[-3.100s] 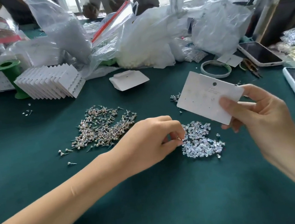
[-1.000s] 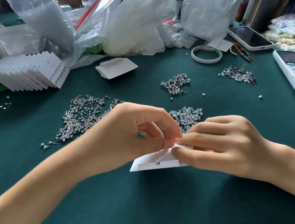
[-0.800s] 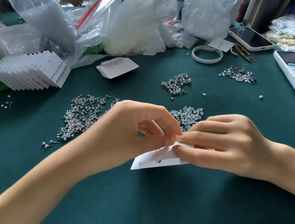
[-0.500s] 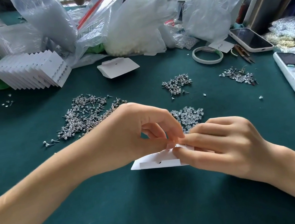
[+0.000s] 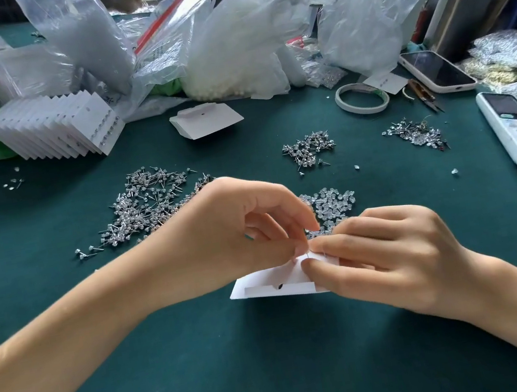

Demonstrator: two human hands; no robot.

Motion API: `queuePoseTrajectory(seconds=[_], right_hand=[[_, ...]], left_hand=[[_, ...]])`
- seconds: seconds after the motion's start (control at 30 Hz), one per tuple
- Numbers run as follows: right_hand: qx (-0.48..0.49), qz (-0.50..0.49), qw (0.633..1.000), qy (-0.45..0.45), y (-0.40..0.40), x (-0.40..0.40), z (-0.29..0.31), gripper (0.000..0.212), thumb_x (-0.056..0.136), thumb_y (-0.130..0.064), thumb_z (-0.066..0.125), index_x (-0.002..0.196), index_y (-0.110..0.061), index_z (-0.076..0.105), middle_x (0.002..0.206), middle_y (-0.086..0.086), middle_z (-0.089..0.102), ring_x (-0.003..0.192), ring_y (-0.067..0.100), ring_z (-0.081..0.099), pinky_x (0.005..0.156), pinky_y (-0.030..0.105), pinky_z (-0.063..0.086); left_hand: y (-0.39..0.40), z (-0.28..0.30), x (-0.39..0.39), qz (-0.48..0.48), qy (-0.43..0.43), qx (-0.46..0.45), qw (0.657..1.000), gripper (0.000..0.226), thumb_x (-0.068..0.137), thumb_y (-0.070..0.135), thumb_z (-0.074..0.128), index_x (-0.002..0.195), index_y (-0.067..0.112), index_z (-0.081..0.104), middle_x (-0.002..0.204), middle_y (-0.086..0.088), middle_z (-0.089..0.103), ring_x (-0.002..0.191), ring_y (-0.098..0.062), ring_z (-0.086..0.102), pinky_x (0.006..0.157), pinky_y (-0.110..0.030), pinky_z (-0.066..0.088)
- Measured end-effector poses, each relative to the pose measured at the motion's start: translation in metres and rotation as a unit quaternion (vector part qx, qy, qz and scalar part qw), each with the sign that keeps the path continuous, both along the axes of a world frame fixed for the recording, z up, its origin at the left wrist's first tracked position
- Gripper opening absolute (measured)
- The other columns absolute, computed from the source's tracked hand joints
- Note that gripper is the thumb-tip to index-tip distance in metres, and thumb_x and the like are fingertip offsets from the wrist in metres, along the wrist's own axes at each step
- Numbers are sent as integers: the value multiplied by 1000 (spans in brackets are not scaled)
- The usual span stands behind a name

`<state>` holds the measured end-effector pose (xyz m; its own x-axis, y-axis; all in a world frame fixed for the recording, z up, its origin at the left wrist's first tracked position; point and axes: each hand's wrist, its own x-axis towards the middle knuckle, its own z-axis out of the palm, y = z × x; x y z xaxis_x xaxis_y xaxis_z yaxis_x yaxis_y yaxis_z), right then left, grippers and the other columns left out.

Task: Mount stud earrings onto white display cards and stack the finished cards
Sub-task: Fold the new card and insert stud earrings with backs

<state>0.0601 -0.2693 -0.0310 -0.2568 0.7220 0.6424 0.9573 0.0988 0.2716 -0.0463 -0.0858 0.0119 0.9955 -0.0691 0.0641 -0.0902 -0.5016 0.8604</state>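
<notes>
Card (image 5: 275,283) is being held low over the green table (image 5: 278,363), pinched by the right hand (image 5: 387,259) for steadiness, while a small piece, likely a stud, is being pinched against it by the left hand (image 5: 240,236).

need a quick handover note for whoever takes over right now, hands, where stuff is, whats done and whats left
Left hand: fingertips pinch something small at the white display card; too small to identify.
Right hand: grips that card's right end just above the dark green table cover.
Supplies: large heap of silver stud earrings at left, clear plastic backs behind the hands, blank white cards farther back.
Done: fanned row of finished white cards, back left.
Left: finish this card, add it to the row, continue through the studs.
</notes>
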Motion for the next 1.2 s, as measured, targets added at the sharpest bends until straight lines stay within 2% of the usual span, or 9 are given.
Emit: queuePoseTrajectory(seconds=[0.17,0.3,0.5,0.77,0.97,1.07,1.2], right_hand=[[11,-6,1000,-14,1,-2,-1,11,81,0,70,86,-10,72,68,7,67,53,26,60,41,30,45],[16,-7,1000,-17,1,-2,-1,12,79,-1,72,78,-11,75,68,7,67,52,26,60,40,30,45],[19,-16,999,-25,1,-3,-3,10,77,-4,76,78,-14,75,66,5,67,51,24,59,41,30,45],[28,-15,999,-40,1,-4,-5,13,77,-2,74,80,-15,75,63,5,64,50,25,57,41,30,43],[44,-4,998,-51,1,-5,-8,25,77,-6,76,93,-15,60,65,5,65,50,25,56,41,29,42],[49,0,997,-53,1,-5,-7,27,75,-5,77,93,-16,59,66,5,65,51,25,56,42,29,42],[35,-4,997,-61,1,-5,-7,26,76,-5,75,94,-15,59,66,5,65,52,24,57,42,29,43]], left_hand=[[0,-1,1,-3,-4,8,1000,23,77,-3,71,90,17,72,80,3,72,71,-15,69,72,-23,56],[-2,-2,0,-10,-21,15,1000,19,78,-1,71,89,15,72,79,3,71,70,-13,68,70,-20,55],[-1,-5,1,-20,-22,25,999,26,78,-6,69,89,17,72,80,2,71,72,-16,69,71,-25,56],[0,-4,1,-45,-12,37,998,32,76,-9,68,90,20,71,81,4,71,73,-13,68,71,-20,54],[1,-3,2,-63,1,43,997,29,78,-6,69,90,20,69,82,7,71,76,-11,68,73,-20,53],[1,-4,4,-71,4,43,997,26,78,-3,71,89,20,67,81,7,70,76,-10,67,73,-19,52],[2,-8,6,-71,-7,60,996,25,77,0,73,90,20,67,81,8,70,78,-11,67,75,-25,52]])
